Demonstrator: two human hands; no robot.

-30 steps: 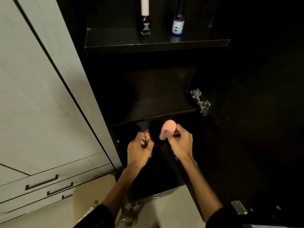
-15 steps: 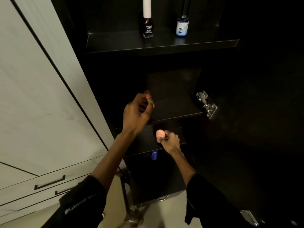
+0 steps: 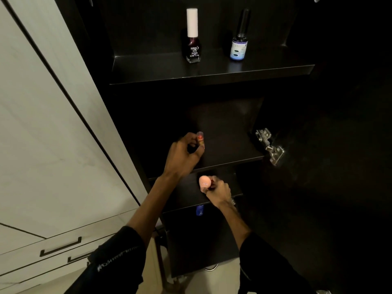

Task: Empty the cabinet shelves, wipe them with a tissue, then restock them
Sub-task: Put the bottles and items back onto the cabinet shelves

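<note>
Head cam view: my left hand (image 3: 183, 154) has come up from down by the lower shelf a second ago and is now over the front of the middle shelf (image 3: 229, 145), fingers pinched round a little orange tube (image 3: 200, 139) that's standing roughly upright in my grip. Can't tell if its base is touching the board yet. My right hand (image 3: 218, 190) has dropped a bit and sits at the lower shelf (image 3: 186, 194), curled round the peach rounded bottle (image 3: 205, 182), which pokes up out of my fist.

Up top, the dark nail polish with the white cap (image 3: 193, 39) and the small blue-label bottle (image 3: 239, 40) are standing on the top shelf (image 3: 212, 71), well apart from each other. There's also a small blue thing (image 3: 199, 210) just under the lower shelf edge, too dim to say what it is.

So going by all that, I reckon I'm into restocking, not emptying. Middle shelf looks bare apart from what I'm bringing in, so the tube goes there, then the peach one needs a spot. Cabinet's pretty dark, so setting it down without tipping it is the fiddly bit.
</note>
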